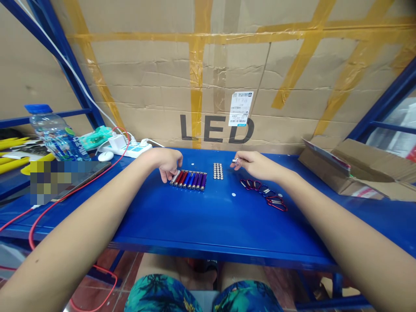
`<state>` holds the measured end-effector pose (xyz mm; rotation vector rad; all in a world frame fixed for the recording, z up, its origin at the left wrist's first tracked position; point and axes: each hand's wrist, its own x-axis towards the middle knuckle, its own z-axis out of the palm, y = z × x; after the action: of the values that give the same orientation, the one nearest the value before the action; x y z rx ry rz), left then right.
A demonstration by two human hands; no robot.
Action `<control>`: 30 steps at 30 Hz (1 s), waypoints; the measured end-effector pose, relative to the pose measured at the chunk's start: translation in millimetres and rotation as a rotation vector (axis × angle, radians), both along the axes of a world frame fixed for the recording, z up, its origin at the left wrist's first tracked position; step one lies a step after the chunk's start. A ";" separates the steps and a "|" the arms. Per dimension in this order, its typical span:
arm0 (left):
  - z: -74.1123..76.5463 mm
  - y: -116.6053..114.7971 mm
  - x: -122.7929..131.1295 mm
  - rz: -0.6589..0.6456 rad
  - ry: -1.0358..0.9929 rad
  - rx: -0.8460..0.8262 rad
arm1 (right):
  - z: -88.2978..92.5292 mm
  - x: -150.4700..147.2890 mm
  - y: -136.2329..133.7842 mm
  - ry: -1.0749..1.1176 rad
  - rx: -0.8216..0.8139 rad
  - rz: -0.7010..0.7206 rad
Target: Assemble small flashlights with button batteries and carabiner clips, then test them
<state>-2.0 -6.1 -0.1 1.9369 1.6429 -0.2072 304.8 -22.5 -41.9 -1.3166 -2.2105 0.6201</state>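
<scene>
On the blue table [201,221] lies a row of small metal tubes [190,179], silver, red, blue and purple, side by side. My left hand [167,163] rests at the row's left end, fingertips touching the silver tube. To the right stands a block of several small silver button cells [218,170]. My right hand [251,164] hovers right of that block and pinches a small silver part [235,161] between thumb and finger. Below that hand lie several red and blue carabiner clips [268,196].
A big cardboard box marked LED [214,86] forms the back wall. An open carton [354,171] sits at the right. At the left are a water bottle [56,136], a white power strip [130,149], a phone on a red cable [78,180] and yellow items [13,151].
</scene>
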 end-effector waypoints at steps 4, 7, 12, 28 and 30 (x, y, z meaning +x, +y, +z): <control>1.2 1.3 -1.5 0.020 0.031 0.001 | -0.5 0.2 0.2 -0.015 0.002 0.000; 1.3 6.3 -3.5 0.042 0.071 0.013 | 0.4 -1.6 -1.2 -0.021 0.020 0.001; -4.0 10.7 8.0 -0.075 -0.029 0.672 | 6.2 -13.8 -10.7 0.020 0.054 0.003; -33.6 -29.2 63.4 -0.575 -0.666 0.980 | 1.6 -40.1 -30.8 0.424 -0.282 0.222; -32.9 -29.1 63.3 -0.549 -0.656 0.987 | 2.9 -40.3 -31.9 0.329 -0.182 0.191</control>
<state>61.3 -35.3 -33.0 2.6911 0.7554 1.1107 264.5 -54.4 -39.0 -1.0051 -2.0553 1.0508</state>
